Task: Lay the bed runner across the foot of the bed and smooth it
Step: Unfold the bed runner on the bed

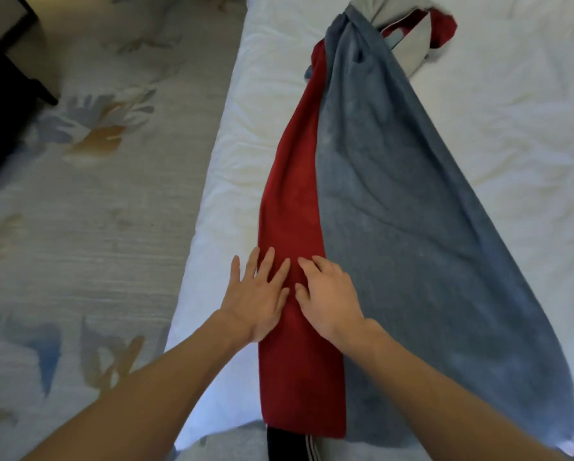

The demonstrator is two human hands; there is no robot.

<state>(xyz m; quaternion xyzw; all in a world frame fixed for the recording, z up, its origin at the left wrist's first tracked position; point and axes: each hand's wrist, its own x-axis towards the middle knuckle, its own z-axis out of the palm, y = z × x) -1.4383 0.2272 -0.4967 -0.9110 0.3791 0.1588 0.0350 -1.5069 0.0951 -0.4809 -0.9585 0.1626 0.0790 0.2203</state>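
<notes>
The bed runner (pixel 395 201) is a long cloth with a red strip on the left and a wider grey-blue part on the right. It stretches away from me along the white bed (pixel 511 144), near the bed's left edge. Its far end is bunched and twisted, showing a light grey lining. My left hand (pixel 257 297) lies flat, fingers spread, on the red strip's left edge. My right hand (pixel 329 294) rests beside it on the red strip, fingers slightly bent, touching the cloth. The near end of the runner hangs over the bed's edge.
Patterned pale carpet (pixel 89 211) fills the left side. A dark piece of furniture (pixel 3 78) stands at the upper left. The white bedding is wrinkled to the right of the runner. Dark striped clothing (pixel 292 447) shows at the bottom edge.
</notes>
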